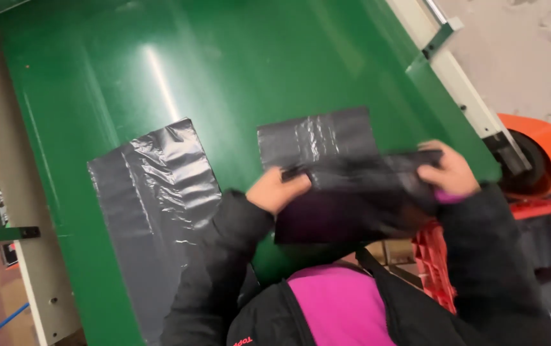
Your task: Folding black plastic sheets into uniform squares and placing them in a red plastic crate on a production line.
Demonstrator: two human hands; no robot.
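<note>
Both my hands hold a black plastic bag (352, 192) above the near edge of a green table (160, 70). My left hand (276, 189) pinches the bag's left end, and my right hand (450, 172) grips its right end. The bag is folded over, with its upper flap lying flat on the table. A second, larger grey-black plastic bag (153, 198) lies spread flat on the table to the left of my left hand. My black jacket sleeves and pink top fill the bottom of the view.
A red plastic crate (435, 263) stands at the lower right beside the table. An orange round part (544, 150) sits by the table's white right frame (461, 83). The table's white left frame (38, 288) runs above a tiled floor.
</note>
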